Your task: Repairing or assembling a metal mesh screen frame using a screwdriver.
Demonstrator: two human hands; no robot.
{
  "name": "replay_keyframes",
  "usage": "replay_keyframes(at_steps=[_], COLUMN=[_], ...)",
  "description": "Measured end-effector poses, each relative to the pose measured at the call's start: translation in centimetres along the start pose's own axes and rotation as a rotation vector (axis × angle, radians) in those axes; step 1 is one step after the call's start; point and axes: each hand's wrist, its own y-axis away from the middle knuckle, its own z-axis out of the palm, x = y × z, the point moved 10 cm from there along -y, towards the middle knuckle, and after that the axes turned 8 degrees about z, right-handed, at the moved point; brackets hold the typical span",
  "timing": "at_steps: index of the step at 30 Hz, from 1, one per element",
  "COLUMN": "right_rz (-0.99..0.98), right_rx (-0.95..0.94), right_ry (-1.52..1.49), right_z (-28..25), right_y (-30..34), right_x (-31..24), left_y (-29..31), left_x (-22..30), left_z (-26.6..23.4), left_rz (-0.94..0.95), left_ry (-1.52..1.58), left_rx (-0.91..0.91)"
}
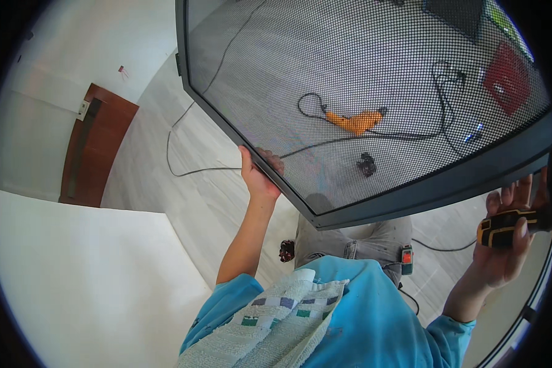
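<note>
Overhead, the left hand (pixel 259 173) grips the near-left edge of a dark-framed mesh screen (pixel 374 92) that runs far and right. The right hand (pixel 503 245), below its near-right edge, wraps a black-and-yellow tool (pixel 508 226).

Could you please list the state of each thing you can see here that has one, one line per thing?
Mesh screen panel: lifted off the floor, tilted, gripped at its dark frame edge.
Left hand: closed on the panel's frame.
Right hand: closed around a black and yellow tool.
Black and yellow tool: held, clear of the panel.
Orange power tool: lying on the floor, cord attached.
Checked towel: draped over the person's shoulder.
Brown door: shut.
</note>
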Motion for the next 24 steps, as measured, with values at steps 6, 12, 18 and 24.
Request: replay_keyframes(at_steps=[6,12,18,24], right_rz=[0.042,0.159,0.038,-0.016], right_rx=[0.250,0.031,0.027,0.071], right_ry=[-0.215,-0.304,-0.259,-0.302], right_z=[-2.5,1.4,3.0,-2.2], right_y=[3.6,4.2,4.3,5.4], right_x=[-1.0,-3.2,-4.5,-3.2], left_y=[0.6,0.8,1.6,-0.1], left_x=[-0.6,-1.1,-1.3,-1.4], left_z=[1.0,2.1,1.4,2.2], left_rz=[-0.063,-0.107,-0.098,-0.035], left_ry=[0.000,0.027,-0.021,0.121], left_rx=[0.148,0.059,0.352,0.093])
